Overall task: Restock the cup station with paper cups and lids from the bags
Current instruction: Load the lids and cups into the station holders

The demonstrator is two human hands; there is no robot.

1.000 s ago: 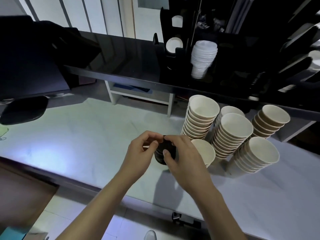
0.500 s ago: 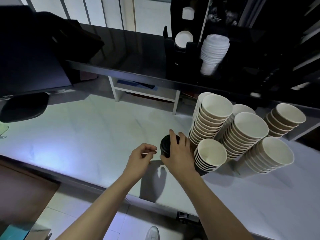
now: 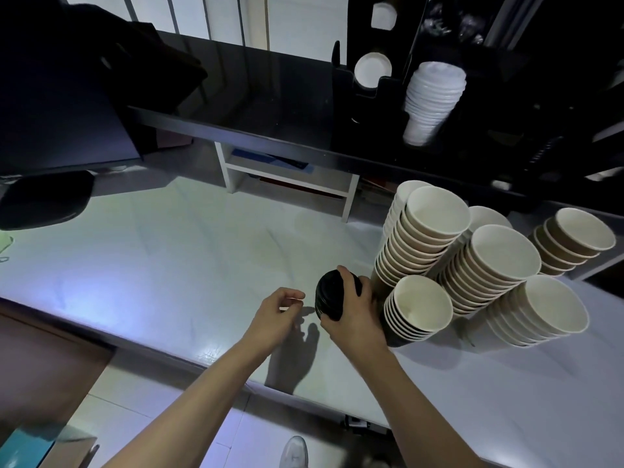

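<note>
Broadly, a pale, smooth counter (image 3: 152, 265) with faint marble-like veining is spreading across the view, catching a soft glare near its front edge. Above its far side a glossy black shelf (image 3: 236, 96) is running left to right, carrying a black cup station (image 3: 378, 92) whose round openings are showing a white disc and, further right, a leaning column of white ribbed lids (image 3: 432, 99). On the counter's right side, stacks of paper cups (image 3: 499, 265) are standing nested and touching one another, their tapered brown walls ridged by rolled cream rims and their mouths showing matte cream insides; the tallest stacks are tilting toward the camera. Just left of the nearest short stack, the right hand (image 3: 354, 315) is curling its fingers round a small stack of black lids (image 3: 329, 295), round, shiny and grooved at the edges, holding it just above the counter. Beside it, the left hand (image 3: 277, 312) is hanging loosely curled with fingertips near the thumb, apparently holding nothing.
</note>
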